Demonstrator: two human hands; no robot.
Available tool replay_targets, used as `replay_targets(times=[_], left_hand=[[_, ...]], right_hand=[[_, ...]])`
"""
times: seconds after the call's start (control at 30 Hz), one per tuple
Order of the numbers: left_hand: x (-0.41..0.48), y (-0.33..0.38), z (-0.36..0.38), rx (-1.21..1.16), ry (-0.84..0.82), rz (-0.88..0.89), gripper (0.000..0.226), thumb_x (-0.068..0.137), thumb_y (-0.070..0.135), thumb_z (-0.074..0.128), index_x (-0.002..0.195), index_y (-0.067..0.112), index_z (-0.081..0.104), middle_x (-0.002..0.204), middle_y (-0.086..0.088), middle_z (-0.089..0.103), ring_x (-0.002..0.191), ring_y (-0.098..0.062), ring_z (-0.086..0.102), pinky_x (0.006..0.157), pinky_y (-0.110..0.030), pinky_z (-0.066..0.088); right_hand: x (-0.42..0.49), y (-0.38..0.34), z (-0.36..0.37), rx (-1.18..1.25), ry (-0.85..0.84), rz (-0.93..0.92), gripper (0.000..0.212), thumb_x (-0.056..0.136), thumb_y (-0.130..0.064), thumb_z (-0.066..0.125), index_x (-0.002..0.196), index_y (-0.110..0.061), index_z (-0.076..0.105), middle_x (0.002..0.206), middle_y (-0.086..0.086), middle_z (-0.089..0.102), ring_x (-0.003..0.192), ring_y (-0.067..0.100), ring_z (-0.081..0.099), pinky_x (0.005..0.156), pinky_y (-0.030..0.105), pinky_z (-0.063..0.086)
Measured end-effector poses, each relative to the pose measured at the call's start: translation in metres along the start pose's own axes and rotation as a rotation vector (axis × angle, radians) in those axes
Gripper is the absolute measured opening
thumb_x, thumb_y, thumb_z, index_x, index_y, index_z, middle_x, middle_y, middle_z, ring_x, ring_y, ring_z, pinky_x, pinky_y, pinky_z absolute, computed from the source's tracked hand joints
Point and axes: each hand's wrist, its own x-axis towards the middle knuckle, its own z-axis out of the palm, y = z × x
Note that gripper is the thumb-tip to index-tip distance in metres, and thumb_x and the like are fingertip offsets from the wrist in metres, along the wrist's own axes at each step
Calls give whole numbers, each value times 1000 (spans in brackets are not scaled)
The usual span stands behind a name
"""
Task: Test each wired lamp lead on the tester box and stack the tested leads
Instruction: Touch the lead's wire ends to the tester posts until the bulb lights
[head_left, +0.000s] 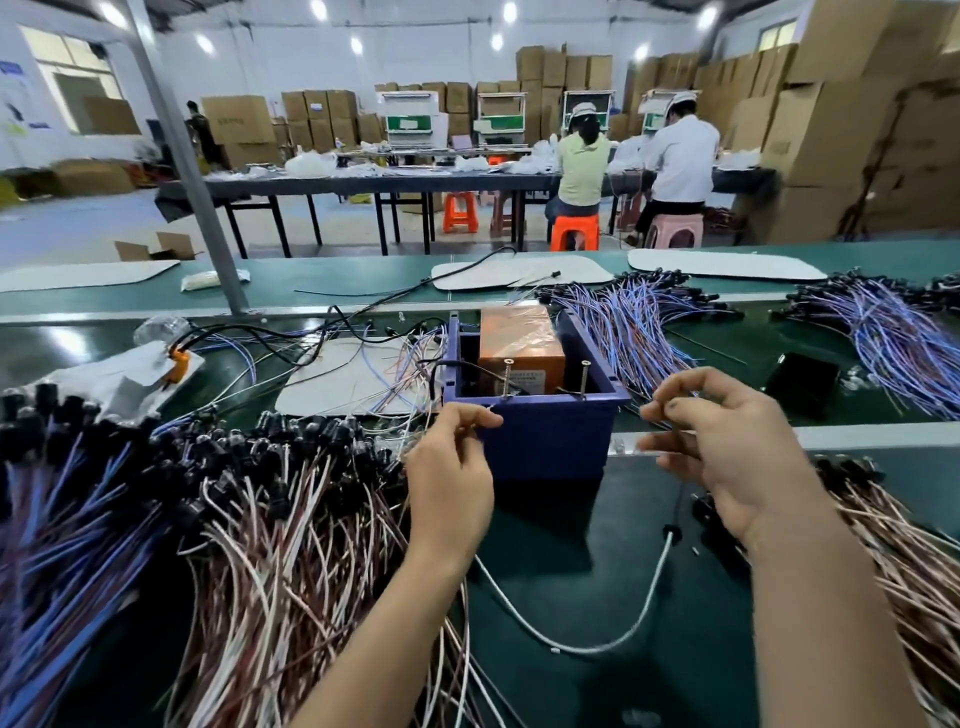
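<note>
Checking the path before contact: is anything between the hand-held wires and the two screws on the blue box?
Nothing visible. The left hand pinches a wire end just beside the left screw; the right hand pinches its wire to the right of the right screw, open air between.

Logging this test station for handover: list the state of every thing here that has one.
tester box, open-topped
two screws, upright on its front rim
white lead, hanging in a slack loop
left hand, pinching a thin wire at the box rim
right hand, pinching the white lead
</note>
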Motion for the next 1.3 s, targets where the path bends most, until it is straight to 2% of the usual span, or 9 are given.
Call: replay_targets(times=[0.07,0.13,0.23,0.3,0.37,0.53,0.6,0.73,1.3], left_hand=[[-1,5,-3,-6,-13,70,46,88,-17,43,86,26,60,94,8,61,80,0,59,79,-14,47],[-1,6,-4,-24,2,136,39,88,-18,46,89,18,62,103,4,54,87,-1,61,84,-10,48],[-1,1,-2,27,45,195,26,87,-14,55,89,7,68,101,-3,56,91,-3,58,84,-8,45],[-4,-2,0,58,45,222,21,86,-10,60,92,5,73,98,-2,60,90,-1,57,84,-8,44],[-6,-2,3,50,16,222,24,87,-9,60,100,5,74,99,3,63,90,0,59,87,-11,46],[-6,-7,5,64,-60,188,37,88,-12,54,117,6,68,109,16,56,85,-2,62,83,-20,54],[-6,-7,6,46,-61,166,38,88,-13,52,118,5,67,109,15,55,86,-2,63,81,-19,55],[-8,-6,8,2,-39,179,32,90,-10,53,115,4,67,111,4,52,91,-1,64,82,-15,53],[-9,-7,9,-1,-44,194,30,92,-7,53,119,1,64,107,14,53,94,1,64,83,-10,50]], right_hand=[[-3,10,11,-75,19,-6,34,89,10,38,76,-15,58,68,6,58,33,10,53,33,18,41],[-6,14,19,-86,-20,8,32,87,9,37,81,-13,60,70,8,53,32,11,51,33,20,42],[-7,11,23,-91,-69,22,21,92,2,47,82,-10,60,66,9,49,32,12,50,34,23,45],[-5,9,22,-153,-77,15,16,95,-4,52,82,-11,59,65,8,48,31,11,50,35,23,48],[-5,8,20,-194,-81,9,14,95,-2,51,86,-11,58,63,8,48,31,12,50,35,24,48],[-5,11,20,-206,-124,40,16,94,1,51,94,-12,61,48,2,51,34,13,50,37,24,47],[-5,13,20,-215,-134,51,18,93,1,50,93,-13,62,44,-1,50,34,13,48,36,23,44],[-4,12,17,-226,-129,64,23,93,2,49,94,-15,64,43,-1,48,33,13,45,35,22,41],[-4,13,15,-219,-145,66,25,93,2,50,97,-15,67,44,0,48,34,13,46,34,21,39]])
